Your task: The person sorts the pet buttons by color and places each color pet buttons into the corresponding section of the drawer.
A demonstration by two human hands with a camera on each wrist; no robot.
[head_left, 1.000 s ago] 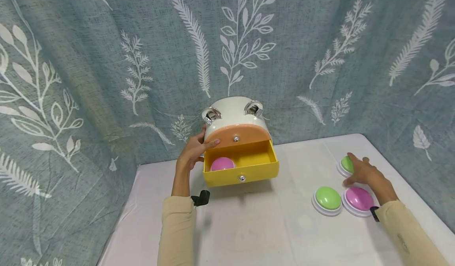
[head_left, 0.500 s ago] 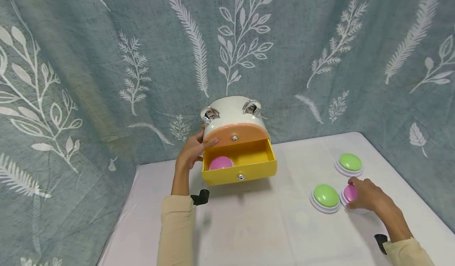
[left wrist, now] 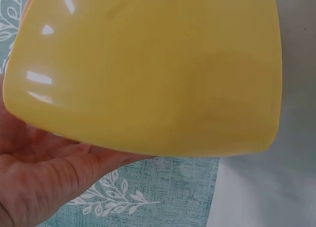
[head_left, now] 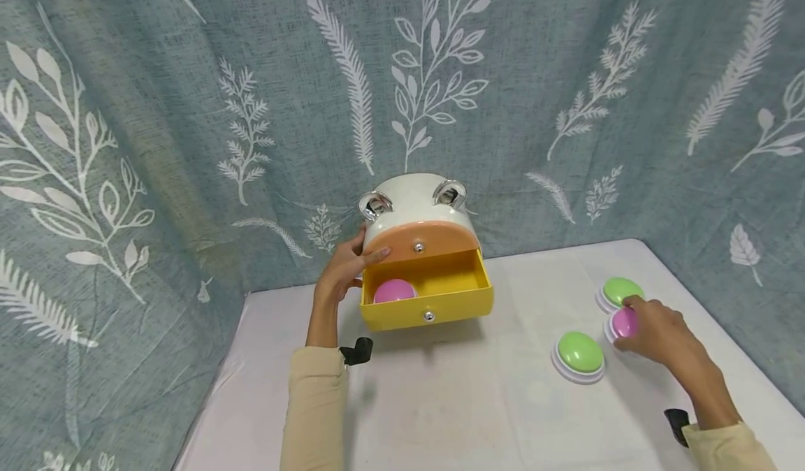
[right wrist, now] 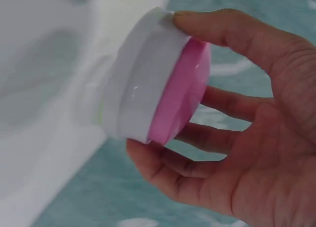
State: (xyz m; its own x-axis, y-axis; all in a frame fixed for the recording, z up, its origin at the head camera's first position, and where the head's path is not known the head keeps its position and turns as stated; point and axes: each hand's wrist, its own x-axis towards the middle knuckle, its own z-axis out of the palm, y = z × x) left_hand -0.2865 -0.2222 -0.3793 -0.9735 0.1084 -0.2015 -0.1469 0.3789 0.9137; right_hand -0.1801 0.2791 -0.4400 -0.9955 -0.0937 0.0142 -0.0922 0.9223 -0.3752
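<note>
My left hand grips the left side of a small frog-like drawer box, its thumb on the orange upper drawer front. The box's yellow lower drawer is pulled out, with a pink push button at its left. That drawer's glossy side fills much of the left wrist view. At the right, my right hand holds another pink push button by its white base, thumb on one side and fingers on the other. In the right wrist view this button appears tilted.
A green push button lies on the white table left of my right hand. Another green push button is just behind the held one. A patterned grey-green cloth hangs behind and along the sides.
My right hand left the rear green button, came down to the pink one and took hold of it. The pink button has shifted away from the front green one. My left hand keeps its place.
</note>
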